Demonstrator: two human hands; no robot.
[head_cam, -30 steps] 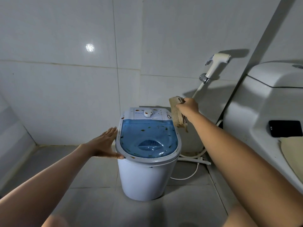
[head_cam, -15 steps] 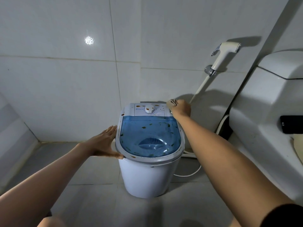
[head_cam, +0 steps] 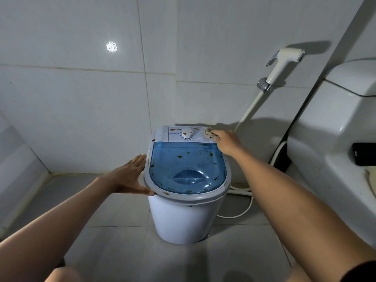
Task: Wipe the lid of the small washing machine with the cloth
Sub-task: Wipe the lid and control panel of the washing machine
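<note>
On the tiled floor near the wall corner stood the small washing machine (head_cam: pixel 184 200), white tub, blue see-through lid (head_cam: pixel 188 169) shut flat on top; lid was spotted with brown and greenish specks, more brown smears on the white control panel (head_cam: pixel 175 134) behind the lid; timer dial (head_cam: pixel 187 132) sat mid-panel. Right hand (head_cam: pixel 226 142) was over the machine's back right corner, fingers curled around a bunched beige cloth (head_cam: pixel 210 133); cloth was pressed on the panel's right end, just right of the dial, touching the panel and just behind the lid's rear edge; most of the cloth was hidden under the hand. Left hand (head_cam: pixel 130 177) was flat against the machine's left side, fingers straight and together along the grey lid rim (head_cam: pixel 189 198), thumb touching the rim's front left; it held nothing. Right of the machine a white bidet sprayer (head_cam: pixel 284 64) hung on the wall, its hose (head_cam: pixel 247 115) running down behind the machine; white hoses (head_cam: pixel 242 191) lay on the floor at the machine's right base; a toilet cistern (head_cam: pixel 335 129) stood further right, with a dark phone-like object (head_cam: pixel 364 153) on the toilet; exact item unclear.
</note>
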